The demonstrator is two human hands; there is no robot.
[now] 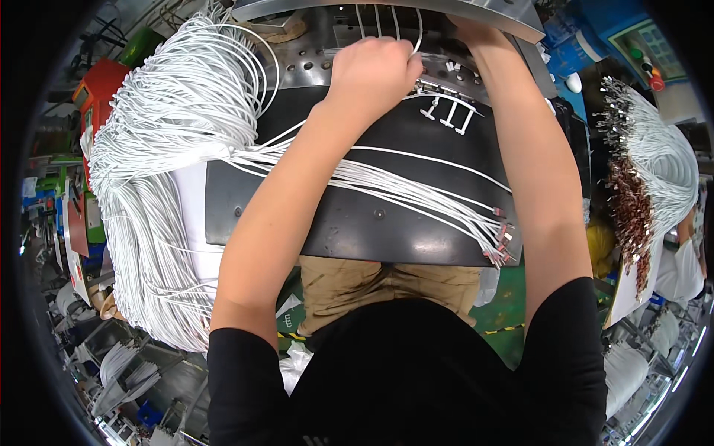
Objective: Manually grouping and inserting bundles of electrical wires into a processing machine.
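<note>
My left hand [375, 70] is closed in a fist at the front of the metal machine, knuckles up. A thin white cable [419, 30] runs down into it by the thumb, and more thin white strands rise behind the knuckles. What the hidden fingertips touch does not show. My right hand [470, 31] reaches under the thick metal bar [476, 16], which covers its fingers. Beneath my left forearm, a bunch of white cables [416, 189] lies across the black tabletop [297, 238], their reddish and metal tips [502, 238] toward the right edge.
A big heap of white cables [178, 97] hangs over the left side. Small white plastic pieces [454, 115] stick out near the machine's metal plate [316, 70]. Another cable bundle [662, 163] with brown and metal ends stands at the right. A blue container [576, 48] sits at the back right.
</note>
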